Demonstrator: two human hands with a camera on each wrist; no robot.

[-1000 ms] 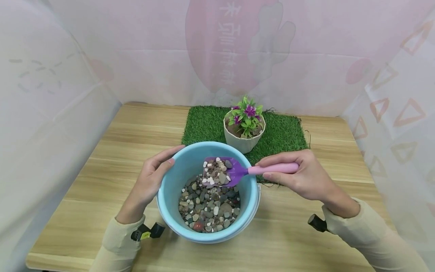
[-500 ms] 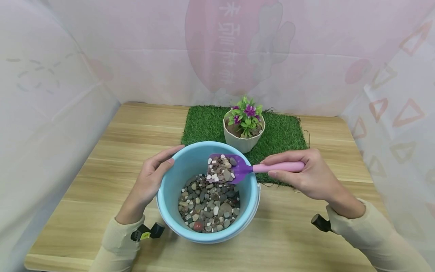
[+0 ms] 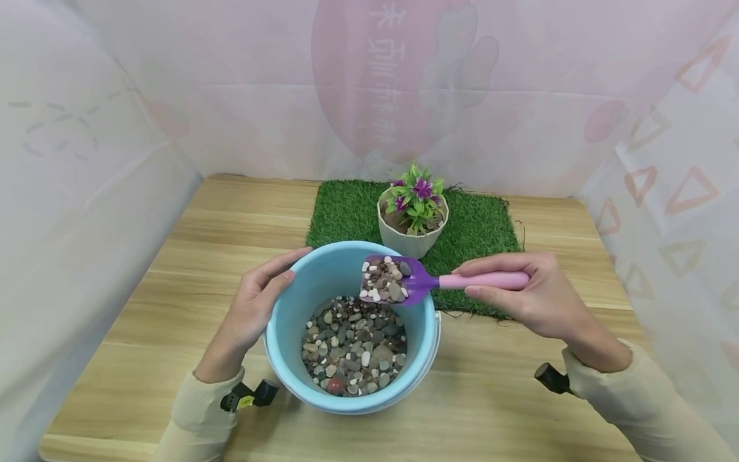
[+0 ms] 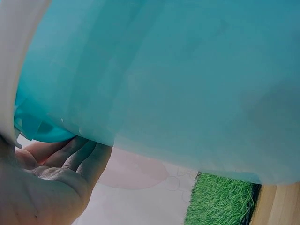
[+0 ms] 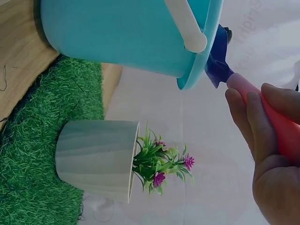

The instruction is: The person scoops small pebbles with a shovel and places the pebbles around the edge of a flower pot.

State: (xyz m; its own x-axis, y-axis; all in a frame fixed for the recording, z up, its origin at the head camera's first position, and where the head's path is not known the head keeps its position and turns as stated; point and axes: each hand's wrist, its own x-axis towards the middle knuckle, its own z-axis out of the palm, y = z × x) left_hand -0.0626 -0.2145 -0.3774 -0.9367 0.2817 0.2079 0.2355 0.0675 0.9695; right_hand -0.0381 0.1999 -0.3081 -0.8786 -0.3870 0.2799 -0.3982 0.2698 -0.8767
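A light blue bucket stands on the table, with pebbles covering its bottom. My left hand rests against the outside of the bucket's rim at the left, its fingers extended along the wall in the left wrist view. With my right hand I grip the pink handle of a purple-bladed shovel. Its blade is over the bucket's right side near the rim and carries a heap of small stones, several of them white. The right wrist view shows fingers and thumb around the handle.
A cream pot holding a purple-flowered plant stands on a green grass mat behind the bucket. A white bail handle hangs at the bucket's side. Printed cloth surrounds the wooden table.
My right hand has moved to the right and slightly away from me, carrying the loaded shovel from over the bucket's middle towards its right rim. My left hand keeps its place on the bucket.
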